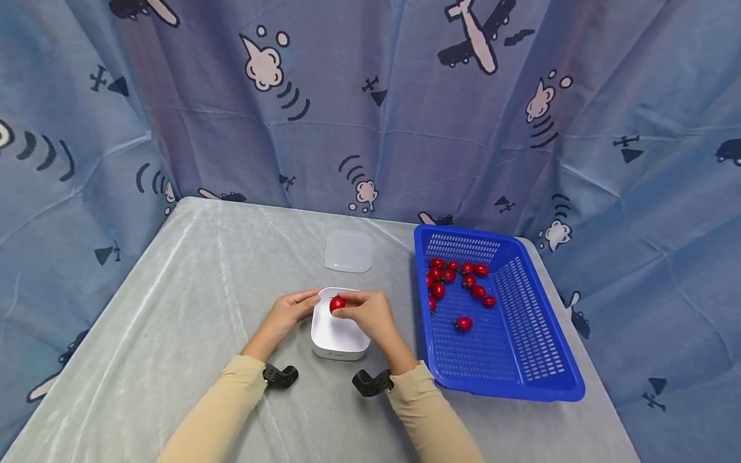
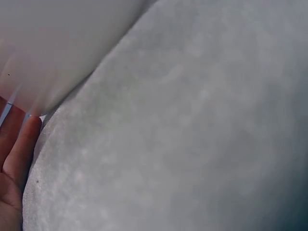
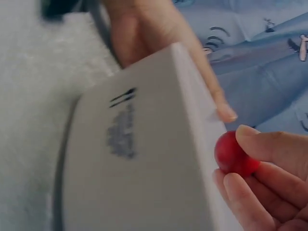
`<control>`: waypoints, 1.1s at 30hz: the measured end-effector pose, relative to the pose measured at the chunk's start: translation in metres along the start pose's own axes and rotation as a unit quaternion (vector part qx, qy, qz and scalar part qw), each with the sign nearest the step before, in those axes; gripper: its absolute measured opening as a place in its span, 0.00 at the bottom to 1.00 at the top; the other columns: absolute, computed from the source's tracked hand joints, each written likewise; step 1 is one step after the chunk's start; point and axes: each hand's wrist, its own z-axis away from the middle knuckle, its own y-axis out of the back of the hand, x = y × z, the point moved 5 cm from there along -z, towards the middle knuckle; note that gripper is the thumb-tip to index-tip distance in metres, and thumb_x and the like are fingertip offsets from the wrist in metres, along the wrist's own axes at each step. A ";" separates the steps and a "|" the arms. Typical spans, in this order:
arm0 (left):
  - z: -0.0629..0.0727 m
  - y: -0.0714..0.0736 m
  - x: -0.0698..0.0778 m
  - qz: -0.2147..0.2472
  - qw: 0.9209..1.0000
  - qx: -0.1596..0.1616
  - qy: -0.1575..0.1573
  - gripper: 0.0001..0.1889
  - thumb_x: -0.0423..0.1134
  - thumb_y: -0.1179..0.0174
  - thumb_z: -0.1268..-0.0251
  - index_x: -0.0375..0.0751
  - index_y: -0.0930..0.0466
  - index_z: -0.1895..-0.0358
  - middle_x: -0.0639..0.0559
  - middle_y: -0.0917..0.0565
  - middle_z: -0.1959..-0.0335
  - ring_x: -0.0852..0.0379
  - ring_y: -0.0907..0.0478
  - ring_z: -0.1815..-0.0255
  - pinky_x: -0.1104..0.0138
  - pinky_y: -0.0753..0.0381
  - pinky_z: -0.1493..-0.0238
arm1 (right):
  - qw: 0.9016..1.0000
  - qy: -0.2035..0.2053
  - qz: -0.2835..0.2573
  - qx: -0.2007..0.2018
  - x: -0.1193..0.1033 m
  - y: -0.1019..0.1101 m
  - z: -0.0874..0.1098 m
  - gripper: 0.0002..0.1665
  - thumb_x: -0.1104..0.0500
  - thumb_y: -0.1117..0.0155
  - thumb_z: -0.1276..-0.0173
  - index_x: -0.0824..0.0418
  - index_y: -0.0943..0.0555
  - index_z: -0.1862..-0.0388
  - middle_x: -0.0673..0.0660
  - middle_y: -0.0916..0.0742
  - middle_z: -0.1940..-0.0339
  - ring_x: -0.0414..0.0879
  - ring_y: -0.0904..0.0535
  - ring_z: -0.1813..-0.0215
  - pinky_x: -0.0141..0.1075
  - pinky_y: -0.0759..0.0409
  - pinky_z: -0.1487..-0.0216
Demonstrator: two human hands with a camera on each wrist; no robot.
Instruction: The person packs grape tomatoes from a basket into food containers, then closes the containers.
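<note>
A white square container (image 1: 341, 334) sits on the table, with printed lettering on its near wall. My left hand (image 1: 292, 307) holds it at the left, the thumb over the rim and fingers (image 2: 21, 149) along the outer wall. Between thumb and fingertips my right hand (image 1: 372, 316) pinches a red cherry tomato (image 3: 233, 153), above the container's opening. No tomato shows on the visible part of the container's floor. In the right wrist view, the left hand (image 3: 154, 31) reaches along the container's far side.
To the right stands a blue plastic basket (image 1: 570, 386) with several cherry tomatoes (image 1: 464, 324) inside, mostly toward its far left. A clear lid (image 1: 348, 251) lies behind the container. A patterned blue curtain (image 1: 324, 96) hangs behind the pale cloth-covered table (image 1: 191, 308).
</note>
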 end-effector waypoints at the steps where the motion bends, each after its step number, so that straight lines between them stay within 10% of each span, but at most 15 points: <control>1: 0.000 0.000 0.000 0.000 1.000 0.001 0.000 0.23 0.41 0.40 0.29 0.32 0.24 0.36 0.41 0.18 0.40 0.71 0.17 0.54 0.73 0.17 0.47 | 1.000 0.000 0.008 0.000 0.000 -0.002 0.000 0.20 0.62 0.18 0.52 0.63 0.10 0.57 0.61 0.09 0.61 0.46 0.13 0.58 0.32 0.17 0.59; 33: 0.003 -0.001 -0.002 -0.008 1.000 -0.010 -0.012 0.24 0.41 0.41 0.28 0.30 0.26 0.35 0.36 0.22 0.36 0.71 0.18 0.51 0.74 0.18 0.45 | 0.992 0.064 0.108 0.024 0.007 -0.036 -0.009 0.18 0.71 0.20 0.57 0.72 0.11 0.62 0.64 0.09 0.66 0.49 0.11 0.63 0.32 0.15 0.63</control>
